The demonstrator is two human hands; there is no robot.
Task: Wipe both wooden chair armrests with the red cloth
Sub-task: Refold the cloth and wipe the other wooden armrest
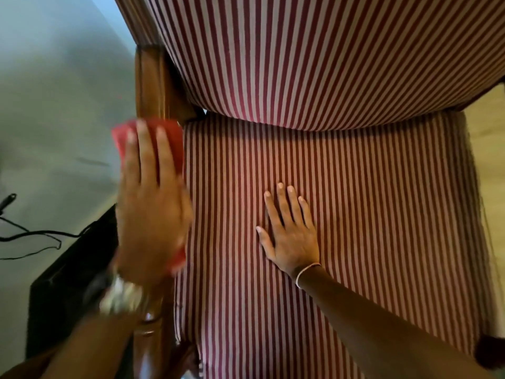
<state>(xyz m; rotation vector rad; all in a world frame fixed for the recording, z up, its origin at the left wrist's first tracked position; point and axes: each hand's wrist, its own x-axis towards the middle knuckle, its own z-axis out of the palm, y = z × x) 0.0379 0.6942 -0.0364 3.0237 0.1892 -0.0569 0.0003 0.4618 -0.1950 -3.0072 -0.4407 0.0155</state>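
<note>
The red cloth lies over the left wooden armrest of a chair with red and white stripes. My left hand presses flat on the cloth, fingers stretched along the armrest, and looks blurred. My right hand rests flat with fingers spread on the striped seat cushion, holding nothing. The armrest's far end shows beyond the cloth; its near post shows below my left wrist. The right armrest is mostly out of view; only a dark wooden end shows at the right edge.
The striped backrest fills the top of the view. A black box-like object stands left of the chair, with black cables trailing over the grey floor. Pale wooden floor lies to the right.
</note>
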